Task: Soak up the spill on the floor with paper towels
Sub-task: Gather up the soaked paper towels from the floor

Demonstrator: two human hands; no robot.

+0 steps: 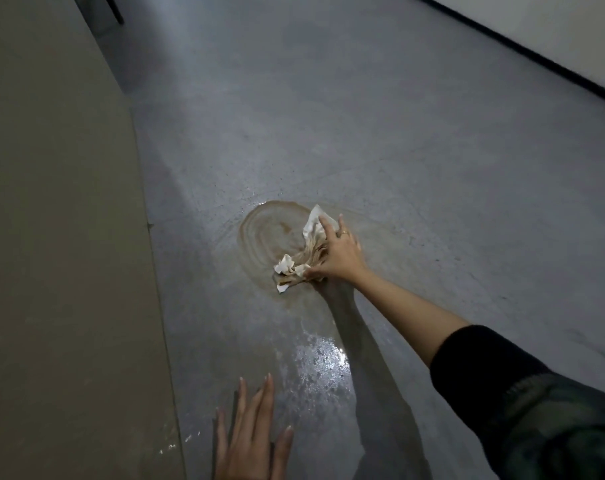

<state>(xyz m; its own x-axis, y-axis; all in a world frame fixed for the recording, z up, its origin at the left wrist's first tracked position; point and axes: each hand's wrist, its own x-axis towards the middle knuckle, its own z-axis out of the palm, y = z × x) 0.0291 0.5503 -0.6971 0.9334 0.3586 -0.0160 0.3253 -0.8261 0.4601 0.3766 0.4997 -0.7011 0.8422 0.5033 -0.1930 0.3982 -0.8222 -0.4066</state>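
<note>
- The right hand [339, 252] reaches out from a dark sleeve and presses down on a crumpled wad of white paper towels [306, 258], fingers spread over its top and the thumb tucked against its near edge, so the hold is a flat press with a light pinch at the side rather than a closed fist.
- The wad lies on the speckled grey floor [415, 140], on the near right part of a thin brown puddle of spilled liquid [270, 233]; much of the paper is already stained brown and limp, and only its upper tip and lower left corners are white.
- The brown puddle shows curved streaks and a darker ring at its rim, so by my reading some wiping is done, yet a broad film remains to the left of and beyond the wad.
- A second wet patch [322, 362], clear and glinting, lies nearer the person, well apart from the wad and untouched by paper.
- The left hand [251, 441] lies flat on the floor at the bottom of the view, fingers straight and spread, holding nothing; it seems to bear the person's weight.
- A tall beige panel [58, 237] stands along the left side.
- Judged from this, the task is partly done: the wad looks close to full, fresh towels are likely needed, and both wet areas still need drying.
</note>
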